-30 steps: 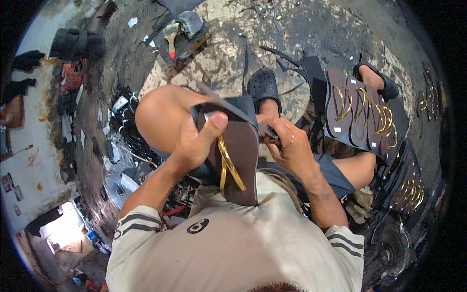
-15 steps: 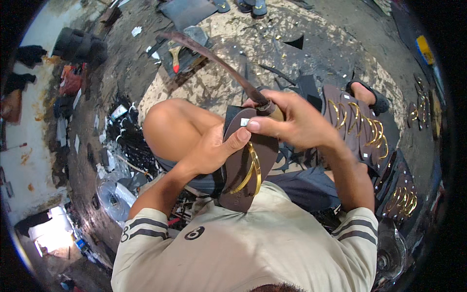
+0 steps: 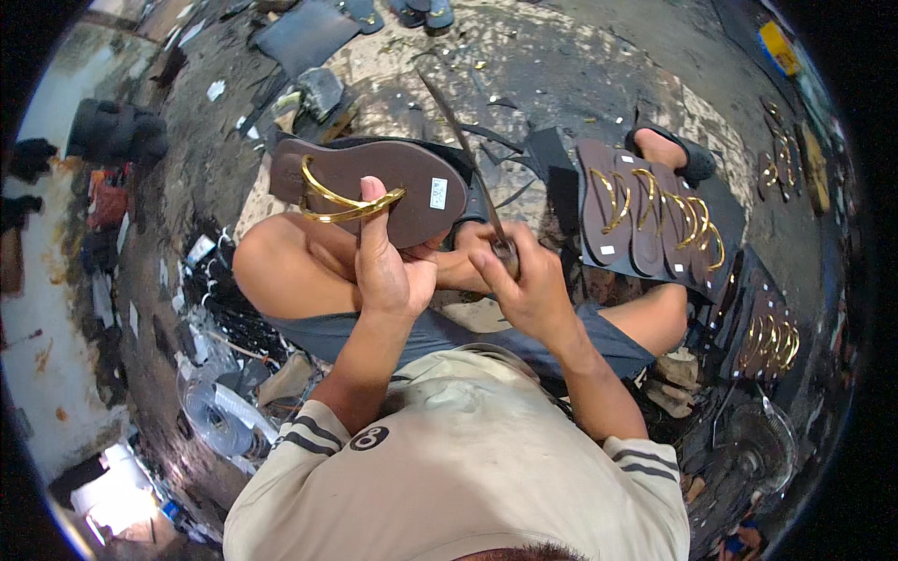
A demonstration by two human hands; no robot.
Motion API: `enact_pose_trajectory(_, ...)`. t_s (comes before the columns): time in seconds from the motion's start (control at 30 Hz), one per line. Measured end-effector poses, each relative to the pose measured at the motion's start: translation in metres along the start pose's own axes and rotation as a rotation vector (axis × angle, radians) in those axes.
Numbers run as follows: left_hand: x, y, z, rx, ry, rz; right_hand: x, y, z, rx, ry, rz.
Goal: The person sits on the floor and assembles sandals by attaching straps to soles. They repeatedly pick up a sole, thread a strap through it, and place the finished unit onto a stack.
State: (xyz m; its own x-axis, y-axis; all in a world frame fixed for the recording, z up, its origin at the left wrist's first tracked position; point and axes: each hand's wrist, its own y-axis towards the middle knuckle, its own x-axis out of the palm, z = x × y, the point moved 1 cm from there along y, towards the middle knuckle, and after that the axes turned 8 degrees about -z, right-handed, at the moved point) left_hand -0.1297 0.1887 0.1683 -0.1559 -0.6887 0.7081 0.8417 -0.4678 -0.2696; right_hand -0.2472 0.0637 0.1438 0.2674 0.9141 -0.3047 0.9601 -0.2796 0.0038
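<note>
Swung sideways since the earlier frame, the sandal point(image 3: 351, 161) seemed light and bendy, best held by its sole point(image 3: 417, 224), where the left grip point(image 3: 398, 278) pinched it, the right grip point(image 3: 536, 283) clutching the knife point(image 3: 473, 164).

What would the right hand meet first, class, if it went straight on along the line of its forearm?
Probably the black clog, just ahead of the right hand gripping the knife; the sandal lies just left of that line. Depth is unclear, so the hand might pass above the clog.

Left grip point(image 3: 395, 276) thumb-up — right grip point(image 3: 531, 280) curled
</note>
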Motion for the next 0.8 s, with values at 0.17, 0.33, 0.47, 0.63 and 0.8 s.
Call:
enact_pose_trajectory(0.17,-0.023,-0.016,0.0,-0.053,-0.011,0.058,0.012,-0.038,0.048,-0.065,-0.364,0.014)
enact_pose_trajectory(0.33,-0.052,-0.033,-0.009,-0.065,0.053,0.05,0.011,-0.009,0.031,-0.112,-0.37,-0.113)
enact_pose_trajectory(0.47,-0.063,-0.044,-0.019,-0.035,0.012,0.065,0.009,0.015,0.015,-0.062,-0.423,-0.341)
enact_pose_trajectory(0.63,-0.094,-0.05,-0.014,-0.094,0.1,-0.028,0.015,0.037,-0.003,-0.071,-0.367,-0.486)
enact_pose_trajectory(0.8,-0.096,-0.066,-0.011,-0.078,0.134,-0.008,0.036,0.066,0.002,-0.209,-0.224,-0.571)
